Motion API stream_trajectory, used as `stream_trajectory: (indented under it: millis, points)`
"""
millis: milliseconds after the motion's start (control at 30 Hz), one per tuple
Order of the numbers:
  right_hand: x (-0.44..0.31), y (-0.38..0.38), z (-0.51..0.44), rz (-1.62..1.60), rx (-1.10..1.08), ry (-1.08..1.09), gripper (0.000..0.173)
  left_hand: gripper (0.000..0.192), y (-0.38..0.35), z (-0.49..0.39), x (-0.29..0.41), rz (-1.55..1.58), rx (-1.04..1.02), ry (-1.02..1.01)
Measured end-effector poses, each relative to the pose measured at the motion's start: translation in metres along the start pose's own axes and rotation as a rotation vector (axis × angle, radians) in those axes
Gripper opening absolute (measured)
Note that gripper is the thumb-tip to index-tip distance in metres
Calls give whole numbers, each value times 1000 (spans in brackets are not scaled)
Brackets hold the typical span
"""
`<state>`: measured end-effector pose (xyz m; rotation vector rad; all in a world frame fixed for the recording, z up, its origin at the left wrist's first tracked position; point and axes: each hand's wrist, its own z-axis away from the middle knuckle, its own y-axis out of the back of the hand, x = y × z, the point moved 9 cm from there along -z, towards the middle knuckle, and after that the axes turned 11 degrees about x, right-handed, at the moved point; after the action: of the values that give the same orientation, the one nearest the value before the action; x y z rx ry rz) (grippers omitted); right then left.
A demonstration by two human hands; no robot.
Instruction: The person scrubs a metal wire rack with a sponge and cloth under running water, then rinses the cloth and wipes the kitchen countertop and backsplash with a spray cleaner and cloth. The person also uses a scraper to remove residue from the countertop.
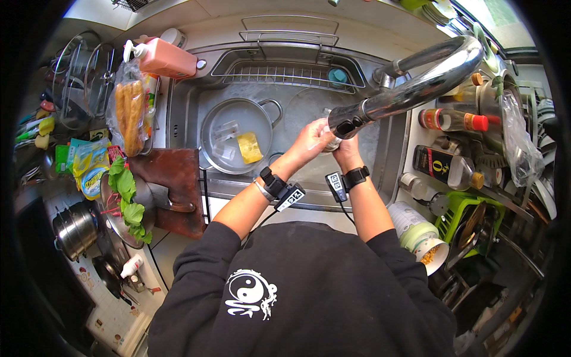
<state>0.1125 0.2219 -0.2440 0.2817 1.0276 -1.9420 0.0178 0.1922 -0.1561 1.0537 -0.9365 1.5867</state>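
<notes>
In the sink's right half, my left hand [308, 142] and my right hand [349, 154] meet beneath the tap's spray head [345, 119]. Between them is a small clear, glass-like object [332, 146], mostly hidden by my fingers and the tap, so its exact kind is unclear. My left hand grips it; the right hand's fingers are largely covered by the spray head. To the left, a steel pot [209, 154] stands in the steel sink [290, 189]. Cloudy water fills it, with a yellow sponge [250, 148] and clear plastic pieces [225, 131] inside.
A wire rack [276, 79] with a teal item [337, 76] spans the sink's back. Left are a pink pump bottle [167, 58], bagged fried dough sticks [129, 114] and a cleaver [167, 198] on a brown cutting board [183, 165]. Sauce bottles [453, 120] and stacked bowls [415, 227] line the right.
</notes>
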Motion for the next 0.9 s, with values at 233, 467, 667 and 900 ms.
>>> stream_trajectory:
  millis: [233, 467, 667, 900]
  points:
    - [-47, -30, 29, 181, -6, 316, 19, 45, 13, 3, 15, -520, -79, -86]
    - [-38, -39, 37, 365, -24, 194, 22, 100, 2, 4, 19, -434, -262, -316]
    - [-43, -40, 44, 784, -62, -61, 31, 58, 6, 3, -38, 372, -233, 398]
    - [-57, -105, 98, 1541, -701, 955, 66, 38, 15, 7, -44, 628, -264, 658]
